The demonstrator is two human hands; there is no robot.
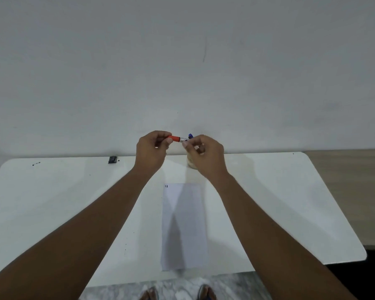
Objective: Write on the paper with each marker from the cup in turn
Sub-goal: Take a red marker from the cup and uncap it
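Observation:
Both my hands are raised above the far edge of the white table (268, 202). My left hand (151, 151) is closed around the red cap end of a red marker (174, 138). My right hand (205, 154) pinches the marker's white barrel end. Whether cap and barrel are joined or apart is hard to tell. Behind my right hand stands the cup (192, 164), mostly hidden, with a blue marker top (190, 135) showing above my fingers. The white paper (184, 226) lies lengthwise on the table below my hands, with two small dark marks at its top left corner.
A small black object (112, 159) lies near the table's far edge at the left. A plain wall rises right behind the table. Wooden floor shows to the right, and my feet show below the near edge.

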